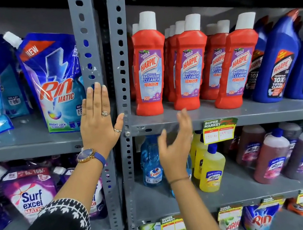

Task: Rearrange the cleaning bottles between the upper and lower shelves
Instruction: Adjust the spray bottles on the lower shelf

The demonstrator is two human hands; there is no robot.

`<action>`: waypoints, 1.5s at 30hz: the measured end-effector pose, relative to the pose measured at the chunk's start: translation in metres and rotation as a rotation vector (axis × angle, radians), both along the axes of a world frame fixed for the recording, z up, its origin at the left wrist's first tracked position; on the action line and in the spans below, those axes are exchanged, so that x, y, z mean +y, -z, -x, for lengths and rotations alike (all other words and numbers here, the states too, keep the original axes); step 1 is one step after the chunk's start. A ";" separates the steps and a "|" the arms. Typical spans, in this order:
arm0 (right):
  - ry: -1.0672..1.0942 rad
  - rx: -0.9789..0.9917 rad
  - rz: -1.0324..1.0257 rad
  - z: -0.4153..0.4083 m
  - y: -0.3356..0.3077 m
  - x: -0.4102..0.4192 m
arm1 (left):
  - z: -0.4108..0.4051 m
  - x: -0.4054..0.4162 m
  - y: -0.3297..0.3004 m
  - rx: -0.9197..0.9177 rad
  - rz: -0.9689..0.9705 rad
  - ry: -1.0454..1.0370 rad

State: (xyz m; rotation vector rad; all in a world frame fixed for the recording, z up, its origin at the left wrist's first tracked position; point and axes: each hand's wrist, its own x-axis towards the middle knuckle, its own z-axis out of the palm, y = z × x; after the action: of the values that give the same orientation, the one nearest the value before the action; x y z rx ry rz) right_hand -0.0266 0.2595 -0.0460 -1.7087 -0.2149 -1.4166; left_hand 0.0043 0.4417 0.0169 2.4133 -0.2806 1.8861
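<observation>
Several red Harpic bathroom cleaner bottles with white caps stand on the upper shelf, with blue Harpic bottles to their right. On the lower shelf stand a blue Colin spray bottle, yellow Lizol bottles and brownish Lizol bottles. My left hand lies flat and open against the grey upright post. My right hand is open, fingers apart, in front of the upper shelf's edge and the Colin bottle, holding nothing.
Left bay holds Rin Matic pouches above and Surf Excel pouches below. A yellow price tag hangs from the upper shelf edge. Ariel and Rin pouches fill the bottom shelf. A second perforated post divides the bays.
</observation>
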 end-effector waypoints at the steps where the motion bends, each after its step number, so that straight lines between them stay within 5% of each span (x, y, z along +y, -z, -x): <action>1: -0.019 0.032 0.010 0.006 0.027 0.004 | 0.001 0.000 0.000 0.001 0.000 -0.003; 7: 0.057 0.472 -0.256 -0.006 0.114 -0.029 | 0.002 -0.001 -0.001 0.015 -0.002 -0.009; 16: -0.153 0.944 -0.249 -0.043 0.134 -0.083 | 0.004 -0.001 -0.001 0.007 0.005 -0.006; 26: 0.101 0.885 -0.084 -0.027 0.148 -0.058 | 0.006 -0.002 -0.002 0.008 0.014 0.022; 45: 0.142 0.948 0.093 -0.021 0.151 0.006 | 0.006 -0.002 -0.002 0.009 0.016 0.022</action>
State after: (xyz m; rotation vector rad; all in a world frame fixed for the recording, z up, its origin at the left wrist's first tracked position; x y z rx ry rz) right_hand -0.0054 0.2658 -0.1971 -2.3087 0.3750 -0.5624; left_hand -0.0013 0.4396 0.0186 2.3975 -0.2887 1.8606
